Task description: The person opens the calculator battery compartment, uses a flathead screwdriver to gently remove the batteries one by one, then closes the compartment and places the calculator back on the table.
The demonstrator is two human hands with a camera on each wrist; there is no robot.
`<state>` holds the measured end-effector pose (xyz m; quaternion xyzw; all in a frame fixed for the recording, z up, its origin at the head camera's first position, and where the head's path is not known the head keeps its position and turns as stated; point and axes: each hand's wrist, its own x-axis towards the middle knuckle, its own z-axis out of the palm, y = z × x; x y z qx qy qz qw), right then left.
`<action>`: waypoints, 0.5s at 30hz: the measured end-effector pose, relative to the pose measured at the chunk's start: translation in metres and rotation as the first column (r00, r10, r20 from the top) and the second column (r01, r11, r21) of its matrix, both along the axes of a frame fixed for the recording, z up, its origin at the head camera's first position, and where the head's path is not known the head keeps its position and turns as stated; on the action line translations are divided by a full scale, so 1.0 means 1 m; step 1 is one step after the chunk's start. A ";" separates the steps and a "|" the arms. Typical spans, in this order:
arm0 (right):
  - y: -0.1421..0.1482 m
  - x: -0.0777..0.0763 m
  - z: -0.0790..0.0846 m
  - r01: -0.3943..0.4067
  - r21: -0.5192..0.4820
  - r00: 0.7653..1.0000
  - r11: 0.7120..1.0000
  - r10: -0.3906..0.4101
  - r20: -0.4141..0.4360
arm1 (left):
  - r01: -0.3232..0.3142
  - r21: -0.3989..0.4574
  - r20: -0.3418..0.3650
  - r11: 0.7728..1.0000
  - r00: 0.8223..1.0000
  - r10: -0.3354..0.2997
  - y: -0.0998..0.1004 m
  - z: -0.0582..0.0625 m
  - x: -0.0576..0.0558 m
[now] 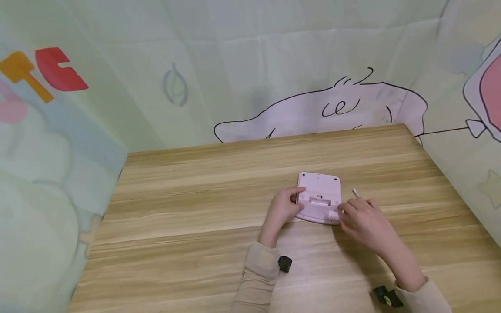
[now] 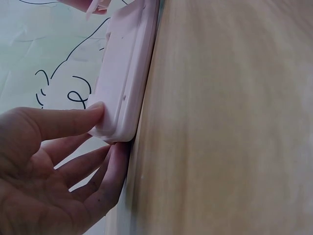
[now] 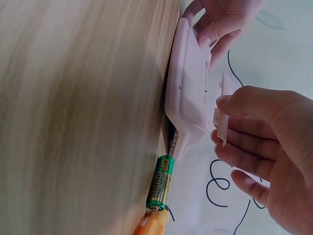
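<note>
A pink calculator (image 1: 318,187) lies face down on the wooden table, its back up. The battery compartment (image 1: 319,201) in its back is uncovered. My left hand (image 1: 282,208) grips its left edge, thumb on the back and fingers along the side, as the left wrist view shows. At its lower right corner, my right hand (image 1: 364,219) pinches a small pink battery cover (image 3: 225,88) between thumb and fingers. The right wrist view has the cover held apart from the calculator. A green battery (image 3: 160,183) lies on the table beyond the calculator.
An orange handle (image 3: 154,224) shows beside the battery, mostly cut off by the frame. A small silvery tip (image 1: 355,192) sticks out behind my right hand. The wooden table (image 1: 188,208) meets a printed cloth backdrop (image 1: 242,65) at the back and sides.
</note>
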<state>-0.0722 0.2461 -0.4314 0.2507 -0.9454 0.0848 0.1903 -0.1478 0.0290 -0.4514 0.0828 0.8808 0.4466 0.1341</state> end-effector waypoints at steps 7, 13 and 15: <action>0.000 -0.004 0.000 -0.001 0.003 1.000 1.000 0.001 -0.011 | 0.000 0.006 -0.009 1.000 1.000 0.000 0.000 -0.001 0.000; -0.001 -0.007 -0.002 0.004 0.007 1.000 1.000 -0.004 0.004 | -0.003 0.006 -0.007 1.000 1.000 0.003 0.000 0.000 0.001; -0.001 -0.007 -0.002 0.000 0.008 1.000 1.000 0.000 0.003 | -0.003 0.005 -0.008 1.000 1.000 0.003 0.000 -0.001 0.001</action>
